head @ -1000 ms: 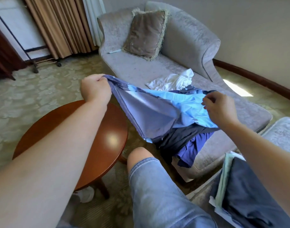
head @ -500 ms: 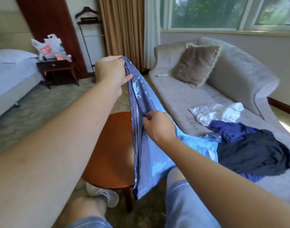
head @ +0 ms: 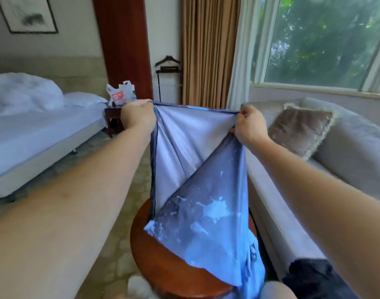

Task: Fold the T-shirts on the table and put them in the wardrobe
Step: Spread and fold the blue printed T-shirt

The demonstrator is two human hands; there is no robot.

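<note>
A white plastic bag (head: 120, 94) with a red print stands on a dark nightstand (head: 112, 114) just beyond the left hand (head: 137, 114). The bag is too far off to show what it holds. To the right of the right hand (head: 250, 126) runs a grey sofa (head: 346, 152). On it a brown fringed cushion (head: 299, 128) leans against the backrest, level with that hand. A dark garment (head: 310, 279) lies heaped on the seat, low under the right forearm.

The blue T-shirt (head: 184, 152) is held up in the air between the two hands, with one edge pulled taut from fist to fist. The left hand is closed round the left end of that edge, its fingers curled over the cloth. The right hand pinches the right end, its fingers bent tight on the hem. The two hands are well apart, about level with each other.

The cloth hangs down from both hands. Its pale inner face shows below the left hand. The darker printed side, with white splashes, folds across below the right hand. The lower end of the shirt reaches down in front of a round wooden table (head: 163, 264), which stands below and between the hands. Whether the cloth rests on the tabletop cannot be told.

A bed (head: 33, 134) with white bedding lies to the left of the left hand. A tan curtain (head: 208, 50) hangs beyond the gap between the hands.
</note>
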